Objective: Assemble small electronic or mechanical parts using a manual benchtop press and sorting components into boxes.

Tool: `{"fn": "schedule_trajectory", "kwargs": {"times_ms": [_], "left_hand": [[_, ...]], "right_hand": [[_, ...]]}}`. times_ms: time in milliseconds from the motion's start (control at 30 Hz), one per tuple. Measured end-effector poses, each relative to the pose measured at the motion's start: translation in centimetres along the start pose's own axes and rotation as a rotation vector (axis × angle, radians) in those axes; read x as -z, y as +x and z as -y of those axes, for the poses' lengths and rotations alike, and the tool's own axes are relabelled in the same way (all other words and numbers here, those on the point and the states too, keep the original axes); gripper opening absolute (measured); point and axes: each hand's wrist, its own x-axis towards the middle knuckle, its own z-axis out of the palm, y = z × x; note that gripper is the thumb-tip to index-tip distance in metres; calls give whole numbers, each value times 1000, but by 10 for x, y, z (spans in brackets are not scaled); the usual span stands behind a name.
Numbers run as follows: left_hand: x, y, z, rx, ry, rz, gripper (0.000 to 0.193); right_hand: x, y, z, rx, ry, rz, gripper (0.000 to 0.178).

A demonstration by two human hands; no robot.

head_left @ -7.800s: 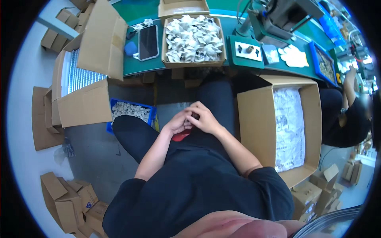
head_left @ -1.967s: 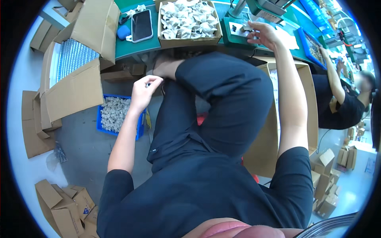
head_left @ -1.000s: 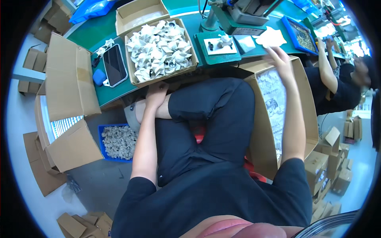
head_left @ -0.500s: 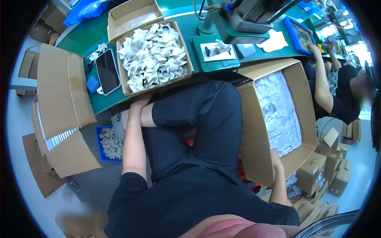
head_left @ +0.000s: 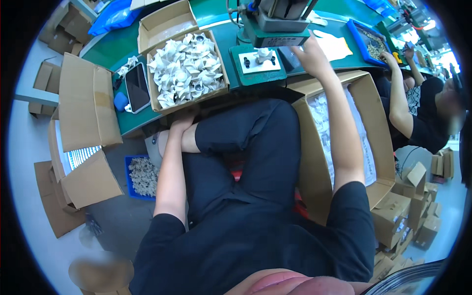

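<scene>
One white part [head_left: 264, 53] sits on the upper-centre block [head_left: 253, 68], box [head_left: 211, 93] full; I can't tell left hand [head_left: 184, 119] or right hand [head_left: 314, 58] finger spread.

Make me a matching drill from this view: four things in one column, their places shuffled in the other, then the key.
Things:
1. phone
2. white finned parts
3. right hand
4. blue bin

Places:
A. near the press head
B. on the floor, to the left of the legs
C. lying on the green table, left of the cardboard box
D. heaped in the cardboard box

Right pairs: 1-C, 2-D, 3-A, 4-B
</scene>
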Motion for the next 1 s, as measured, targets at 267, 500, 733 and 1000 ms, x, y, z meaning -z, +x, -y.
{"fn": "schedule_trajectory", "kwargs": {"times_ms": [267,500,733,1000], "left_hand": [[-25,-2,61,-12,-72,-240,62],[-38,22,112,-102,550,-286,59],[-47,67,97,-171,535,-455,60],[-52,67,104,-172,116,-194,62]], "right_hand": [[-69,21,9,-134,144,138,21],[-68,18,18,-115,280,-25,24],[-58,25,-5,-129,281,115,37],[-45,16,20,-151,406,43,31]]}}
